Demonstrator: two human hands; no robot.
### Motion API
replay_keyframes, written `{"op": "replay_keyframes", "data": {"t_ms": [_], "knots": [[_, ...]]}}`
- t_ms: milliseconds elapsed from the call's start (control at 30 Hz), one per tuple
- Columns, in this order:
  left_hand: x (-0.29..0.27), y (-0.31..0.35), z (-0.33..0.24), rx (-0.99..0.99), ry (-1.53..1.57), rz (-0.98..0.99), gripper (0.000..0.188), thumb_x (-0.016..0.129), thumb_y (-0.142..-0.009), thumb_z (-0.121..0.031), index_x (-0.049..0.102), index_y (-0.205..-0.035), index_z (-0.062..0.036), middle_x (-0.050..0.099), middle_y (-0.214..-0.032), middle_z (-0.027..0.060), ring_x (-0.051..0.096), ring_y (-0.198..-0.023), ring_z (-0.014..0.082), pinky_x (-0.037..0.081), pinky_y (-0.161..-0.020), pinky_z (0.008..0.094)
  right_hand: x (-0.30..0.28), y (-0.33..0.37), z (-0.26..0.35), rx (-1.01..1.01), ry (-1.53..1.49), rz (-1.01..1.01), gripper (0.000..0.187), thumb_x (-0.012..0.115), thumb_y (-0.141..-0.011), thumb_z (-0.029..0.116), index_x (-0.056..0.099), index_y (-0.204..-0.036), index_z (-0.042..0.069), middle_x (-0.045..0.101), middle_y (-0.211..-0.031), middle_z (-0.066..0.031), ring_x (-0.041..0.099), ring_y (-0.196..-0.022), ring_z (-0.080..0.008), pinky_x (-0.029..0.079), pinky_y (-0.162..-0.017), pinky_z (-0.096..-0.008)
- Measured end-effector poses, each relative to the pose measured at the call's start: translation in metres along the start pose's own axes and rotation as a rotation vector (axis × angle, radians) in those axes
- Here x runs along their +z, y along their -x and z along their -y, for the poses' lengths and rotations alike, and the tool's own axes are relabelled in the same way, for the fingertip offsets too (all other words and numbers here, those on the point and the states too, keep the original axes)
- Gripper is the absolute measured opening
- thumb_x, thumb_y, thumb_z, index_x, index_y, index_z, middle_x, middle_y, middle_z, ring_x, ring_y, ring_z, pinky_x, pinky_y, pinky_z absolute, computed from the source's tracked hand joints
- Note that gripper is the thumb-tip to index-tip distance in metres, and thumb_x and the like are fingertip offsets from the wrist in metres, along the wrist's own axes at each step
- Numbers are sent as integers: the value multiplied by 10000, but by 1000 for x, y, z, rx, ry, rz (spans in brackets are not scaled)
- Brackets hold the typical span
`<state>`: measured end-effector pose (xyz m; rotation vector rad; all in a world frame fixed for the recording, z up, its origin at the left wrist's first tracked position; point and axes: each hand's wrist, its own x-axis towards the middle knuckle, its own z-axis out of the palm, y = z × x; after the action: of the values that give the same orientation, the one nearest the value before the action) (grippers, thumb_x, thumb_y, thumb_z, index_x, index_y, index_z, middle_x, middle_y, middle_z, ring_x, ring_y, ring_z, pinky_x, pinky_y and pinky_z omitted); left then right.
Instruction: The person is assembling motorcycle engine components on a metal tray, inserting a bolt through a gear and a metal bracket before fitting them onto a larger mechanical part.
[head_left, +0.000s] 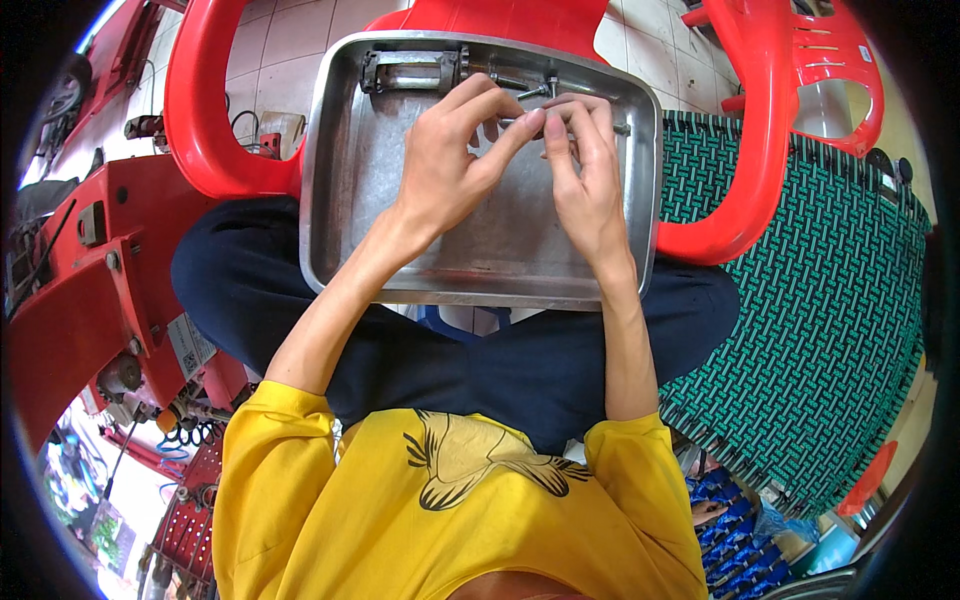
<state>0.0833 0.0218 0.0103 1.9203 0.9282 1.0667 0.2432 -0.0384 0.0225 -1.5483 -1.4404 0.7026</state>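
Metal rod, pinched by left hand and right hand, juts beyond the latter; probably light, stiff, slick, best held mid-length.

One fisheye view looks steeply down from the wearer's head, over the yellow shirt, with the left hand and right hand near, above the metal tray; toward the rim, edges bend, detail seems uncertain.
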Motion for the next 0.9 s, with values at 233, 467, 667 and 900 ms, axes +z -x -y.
{"op": "replay_keyframes", "data": {"t_ms": [233,467,667,900], "knots": [[1,1,0,-194,141,61,213,725,-993,-253,730,-1015,-41,694,-889,94,662,-711,218,516,-635,331,0,0,5,-15,-9,-10,301,573,-1098,266,646,-1084,-25,541,-1169,-158,617,-1035,-269,545,-883,-385],[5,0,1,114,43,-63,183,791,-926,-168,742,-1080,-83,667,-1106,87,678,-876,208,534,-662,314,-2,-2,0,19,-36,-57,299,554,-1109,268,644,-1105,-18,544,-1176,-145,615,-1070,-264,559,-899,-382],[4,0,3,63,17,-47,171,784,-937,-145,730,-1052,-31,614,-1122,96,639,-897,180,526,-694,295,-1,-1,0,16,-38,-35,290,560,-1105,259,644,-1111,-19,545,-1187,-146,616,-1078,-271,561,-907,-379],[6,1,2,6,56,-56,213,799,-929,-170,727,-1057,-16,612,-1126,95,630,-938,178,527,-722,305,0,0,2,16,-47,-35,276,568,-1100,246,653,-1109,-17,545,-1190,-147,618,-1083,-274,560,-914,-381]]}}
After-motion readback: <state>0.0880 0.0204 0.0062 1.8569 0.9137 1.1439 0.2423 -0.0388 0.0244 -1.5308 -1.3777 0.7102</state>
